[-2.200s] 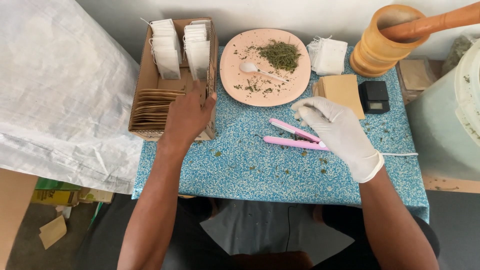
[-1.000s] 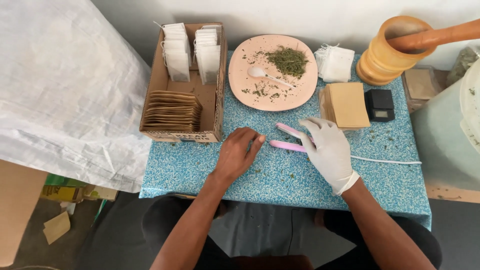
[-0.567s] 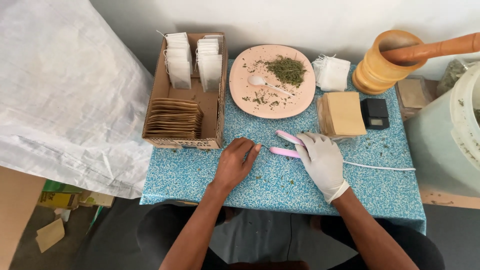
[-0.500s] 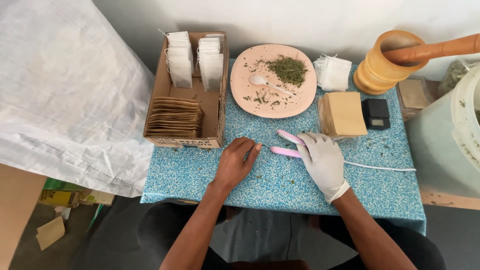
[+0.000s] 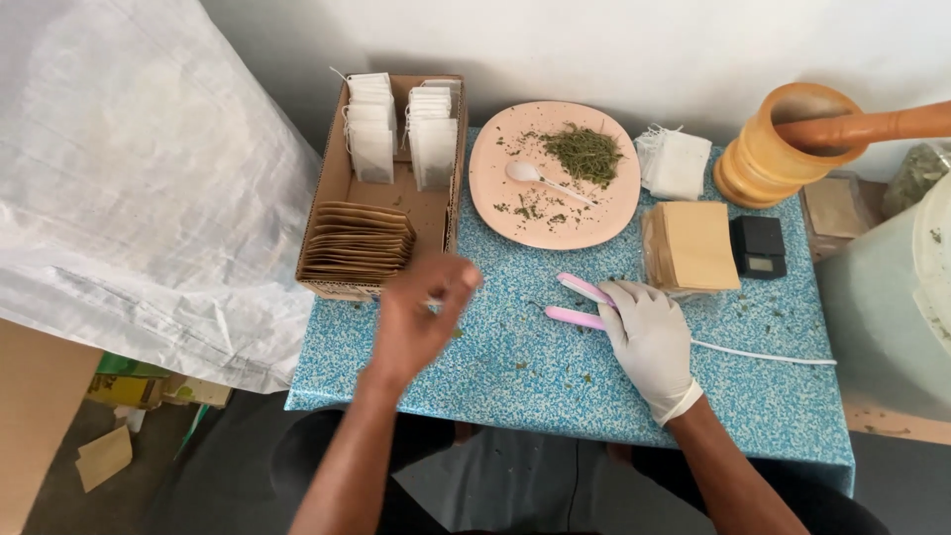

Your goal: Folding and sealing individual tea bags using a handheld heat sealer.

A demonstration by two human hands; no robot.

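My bare left hand [image 5: 421,317] hovers over the blue speckled table [image 5: 515,372], just right of the cardboard box's front corner. Its fingers are curled and motion-blurred. A small pale bit shows at the fingertips, and I cannot tell whether it is held. My white-gloved right hand [image 5: 649,335] lies on the table with its fingers over the rear end of a pink two-armed clamp tool [image 5: 577,302]. A white cord [image 5: 763,354] runs from it to the right. Beyond the hands stands a pink plate [image 5: 604,213] with dried green herb [image 5: 584,154] and a white spoon [image 5: 525,173].
A cardboard box [image 5: 332,188] at the back left holds white filter bags [image 5: 371,139] and a row of brown sachets [image 5: 357,243]. A stack of tan sachets [image 5: 698,243], a small black scale [image 5: 758,246], loose white bags [image 5: 676,163], and a wooden mortar [image 5: 768,159] with pestle stand right. A white woven sack [image 5: 129,178] lies left.
My left hand has lifted off the table beside the pink tool and moved left toward the box corner, with its fingers curling. My right hand stays on the tool.
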